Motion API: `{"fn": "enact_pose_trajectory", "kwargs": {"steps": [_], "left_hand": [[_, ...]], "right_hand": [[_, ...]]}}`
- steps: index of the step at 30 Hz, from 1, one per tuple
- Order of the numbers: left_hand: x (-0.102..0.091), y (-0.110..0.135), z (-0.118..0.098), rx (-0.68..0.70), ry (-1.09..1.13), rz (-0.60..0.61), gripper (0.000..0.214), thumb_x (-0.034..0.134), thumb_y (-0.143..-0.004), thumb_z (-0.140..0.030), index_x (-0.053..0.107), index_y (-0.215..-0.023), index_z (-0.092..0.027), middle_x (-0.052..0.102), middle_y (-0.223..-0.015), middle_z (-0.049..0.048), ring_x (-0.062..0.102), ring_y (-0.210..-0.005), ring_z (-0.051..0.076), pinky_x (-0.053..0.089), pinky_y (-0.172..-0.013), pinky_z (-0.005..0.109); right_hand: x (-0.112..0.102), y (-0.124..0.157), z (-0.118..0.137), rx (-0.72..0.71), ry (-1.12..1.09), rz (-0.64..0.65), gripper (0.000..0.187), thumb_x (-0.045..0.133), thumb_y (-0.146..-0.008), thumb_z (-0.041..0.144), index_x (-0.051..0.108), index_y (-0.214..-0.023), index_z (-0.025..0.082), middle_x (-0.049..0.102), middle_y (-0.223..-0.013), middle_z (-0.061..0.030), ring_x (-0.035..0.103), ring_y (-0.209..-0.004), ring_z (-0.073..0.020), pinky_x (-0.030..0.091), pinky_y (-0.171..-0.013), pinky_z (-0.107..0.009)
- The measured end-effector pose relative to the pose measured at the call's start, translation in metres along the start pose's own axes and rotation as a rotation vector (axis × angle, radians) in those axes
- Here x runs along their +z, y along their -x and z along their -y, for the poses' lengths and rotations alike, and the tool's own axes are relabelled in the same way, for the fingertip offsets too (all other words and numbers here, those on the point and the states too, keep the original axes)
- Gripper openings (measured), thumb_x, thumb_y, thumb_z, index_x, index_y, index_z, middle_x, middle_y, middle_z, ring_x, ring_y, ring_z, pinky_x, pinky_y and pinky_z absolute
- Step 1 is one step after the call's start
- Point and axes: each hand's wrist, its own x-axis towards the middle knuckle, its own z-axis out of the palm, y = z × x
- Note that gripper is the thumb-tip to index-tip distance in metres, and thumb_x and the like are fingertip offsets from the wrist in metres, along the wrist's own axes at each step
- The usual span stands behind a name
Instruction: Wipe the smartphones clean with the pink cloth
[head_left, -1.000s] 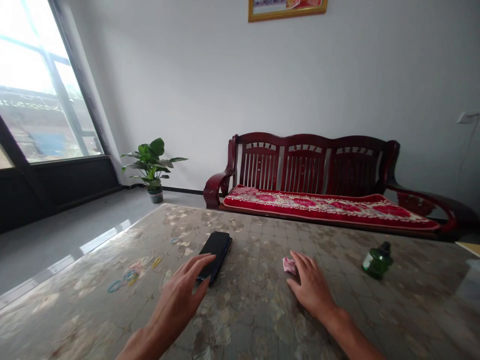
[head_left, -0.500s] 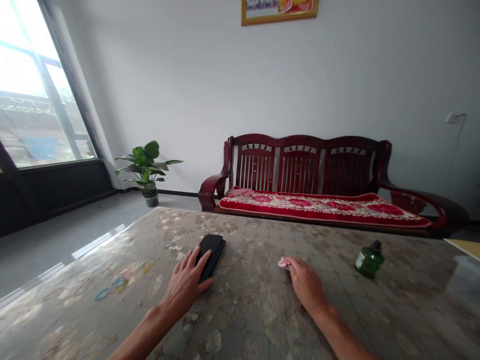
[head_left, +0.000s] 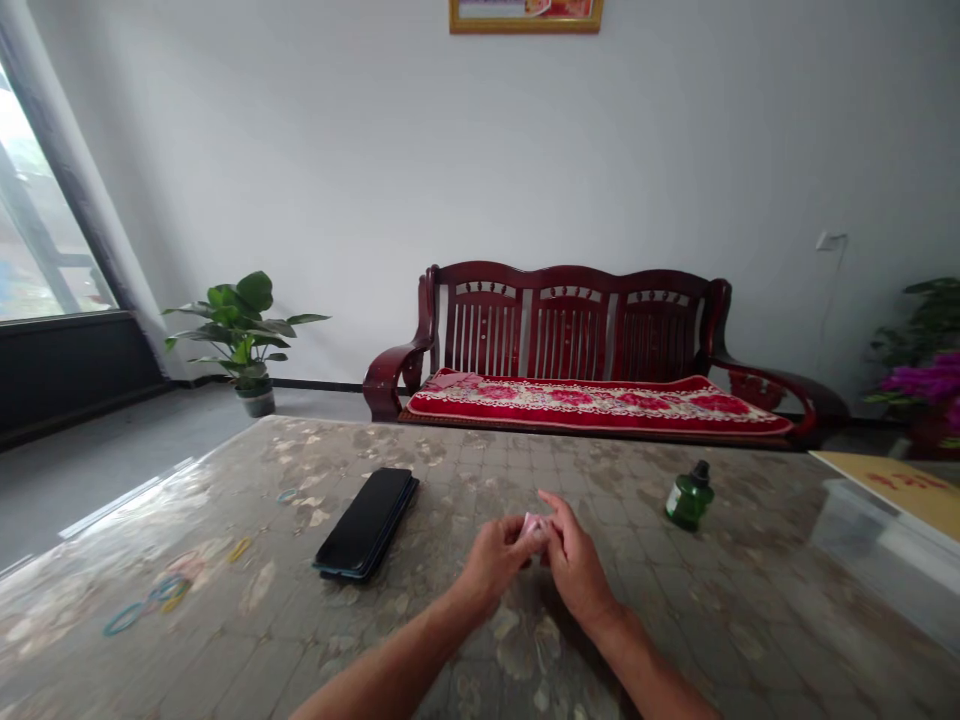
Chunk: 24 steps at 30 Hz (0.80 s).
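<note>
My left hand point(head_left: 493, 556) and my right hand point(head_left: 574, 560) meet above the middle of the patterned table point(head_left: 675, 620). Both pinch a small pink folded thing point(head_left: 533, 525) between their fingertips; I cannot make out what it is. A black phone point(head_left: 367, 520) lies flat on the table to the left of my hands, untouched. A small green bottle point(head_left: 689, 497) with a dark cap stands upright to the right, beyond my right hand.
Several coloured rubber bands point(head_left: 161, 592) lie scattered at the table's left. A yellow sheet point(head_left: 892, 485) lies at the far right edge. Behind the table stand a red wooden bench point(head_left: 585, 370), a potted plant point(head_left: 240, 335) and purple flowers point(head_left: 926, 385).
My left hand left the phone and moved right to join my right hand. The right hand lifted the pink thing off the table. The view turned to the right.
</note>
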Motion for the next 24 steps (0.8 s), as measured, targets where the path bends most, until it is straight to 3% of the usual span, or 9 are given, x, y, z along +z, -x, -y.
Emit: {"fn": "enact_pose_trajectory", "kwargs": {"steps": [3, 8, 12, 16, 19, 21, 24], "left_hand": [[0.007, -0.009, 0.006, -0.007, 0.0, -0.124, 0.051, 0.066, -0.072, -0.06, 0.074, -0.089, -0.012, 0.069, -0.075, 0.0046, 0.061, -0.068, 0.019, 0.044, -0.057, 0.025], [0.004, -0.014, 0.02, 0.05, 0.01, -0.241, 0.043, 0.063, -0.076, -0.056, 0.074, -0.083, -0.014, 0.068, -0.07, 0.0023, 0.057, -0.066, 0.017, 0.043, -0.059, 0.024], [0.007, -0.009, 0.022, 0.047, 0.209, -0.201, 0.047, 0.069, -0.073, -0.06, 0.072, -0.081, -0.014, 0.066, -0.07, 0.0016, 0.058, -0.066, 0.016, 0.045, -0.063, 0.024], [0.012, -0.006, 0.018, 0.029, 0.421, -0.062, 0.048, 0.076, -0.069, -0.059, 0.069, -0.086, -0.015, 0.068, -0.079, 0.0034, 0.063, -0.077, 0.018, 0.05, -0.077, 0.028], [0.009, -0.008, 0.018, -0.04, 0.389, -0.128, 0.051, 0.076, -0.066, -0.062, 0.066, -0.083, -0.015, 0.067, -0.076, 0.0026, 0.063, -0.073, 0.017, 0.051, -0.073, 0.028], [0.004, -0.011, 0.019, -0.06, 0.308, -0.226, 0.052, 0.073, -0.066, -0.064, 0.066, -0.083, -0.016, 0.067, -0.077, 0.0026, 0.064, -0.074, 0.018, 0.051, -0.066, 0.026], [-0.005, -0.015, 0.018, -0.056, 0.224, -0.324, 0.053, 0.068, -0.066, -0.067, 0.065, -0.086, -0.018, 0.07, -0.084, 0.0042, 0.066, -0.077, 0.021, 0.047, -0.055, 0.023]], "right_hand": [[-0.002, 0.001, 0.0, 0.032, 0.018, -0.016, 0.042, 0.042, -0.095, 0.04, 0.055, -0.13, 0.021, 0.069, -0.079, -0.0021, 0.064, -0.069, -0.0179, 0.05, -0.064, -0.028], [-0.001, 0.001, -0.002, 0.051, -0.053, 0.027, 0.046, 0.05, -0.092, 0.041, 0.053, -0.134, 0.022, 0.071, -0.1, -0.0051, 0.067, -0.089, -0.02, 0.053, -0.078, -0.03], [0.004, -0.001, -0.002, 0.041, -0.052, 0.002, 0.042, 0.051, -0.091, 0.036, 0.055, -0.13, 0.021, 0.071, -0.096, -0.0048, 0.066, -0.086, -0.0188, 0.053, -0.079, -0.029], [0.009, -0.001, -0.001, 0.027, -0.084, -0.015, 0.041, 0.051, -0.09, 0.031, 0.054, -0.13, 0.02, 0.071, -0.089, -0.0031, 0.066, -0.078, -0.0171, 0.053, -0.075, -0.028], [-0.003, -0.007, 0.0, 0.015, 0.055, 0.006, 0.04, 0.046, -0.093, 0.031, 0.055, -0.131, 0.021, 0.071, -0.084, -0.0016, 0.065, -0.073, -0.0165, 0.052, -0.069, -0.027], [-0.026, -0.017, -0.002, -0.04, 0.208, -0.101, 0.039, 0.044, -0.094, 0.032, 0.055, -0.13, 0.023, 0.071, -0.084, -0.0018, 0.065, -0.073, -0.0165, 0.051, -0.071, -0.028], [-0.08, -0.034, -0.01, -0.206, 0.447, -0.537, 0.042, 0.048, -0.091, 0.037, 0.055, -0.129, 0.02, 0.07, -0.1, -0.0086, 0.062, -0.091, -0.0218, 0.048, -0.088, -0.039]]}}
